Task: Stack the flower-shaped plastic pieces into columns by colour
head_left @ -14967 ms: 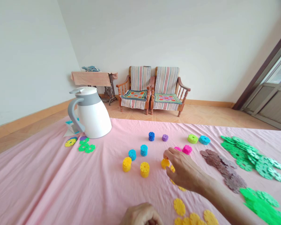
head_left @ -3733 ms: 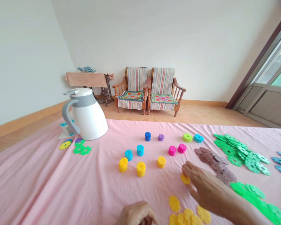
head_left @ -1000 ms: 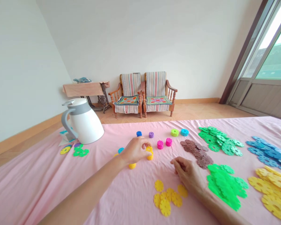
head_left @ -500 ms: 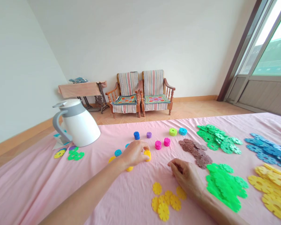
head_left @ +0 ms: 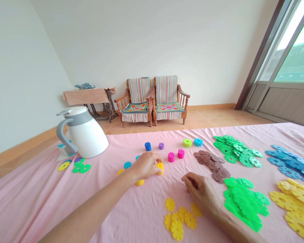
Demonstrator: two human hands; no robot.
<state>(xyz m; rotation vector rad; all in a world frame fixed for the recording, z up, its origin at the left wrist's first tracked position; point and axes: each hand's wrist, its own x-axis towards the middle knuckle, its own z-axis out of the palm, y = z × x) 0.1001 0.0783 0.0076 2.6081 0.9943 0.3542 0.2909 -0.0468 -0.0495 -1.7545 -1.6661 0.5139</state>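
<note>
My left hand [head_left: 147, 165] reaches over the pink cloth, thumb and fingers closed around a small stack of yellow notched discs [head_left: 160, 168]. Under and beside that wrist, another yellow stack [head_left: 140, 182] and a blue stack [head_left: 127, 165] partly show. My right hand [head_left: 199, 189] rests on the cloth with its fingers curled in; whether anything is inside them is hidden. Loose yellow discs [head_left: 177, 230] lie just below it, one partly under the wrist. Two magenta stacks [head_left: 171, 157] stand beyond the hands.
Heaps of brown [head_left: 212, 165], bright green [head_left: 243, 202], darker green [head_left: 236, 150], blue [head_left: 291, 162] and yellow discs [head_left: 297, 206] cover the right side. A white jug [head_left: 87, 135] stands at left near a few green discs [head_left: 81, 166]. Dark blue [head_left: 148, 146] and lime stacks [head_left: 187, 142] sit farther back.
</note>
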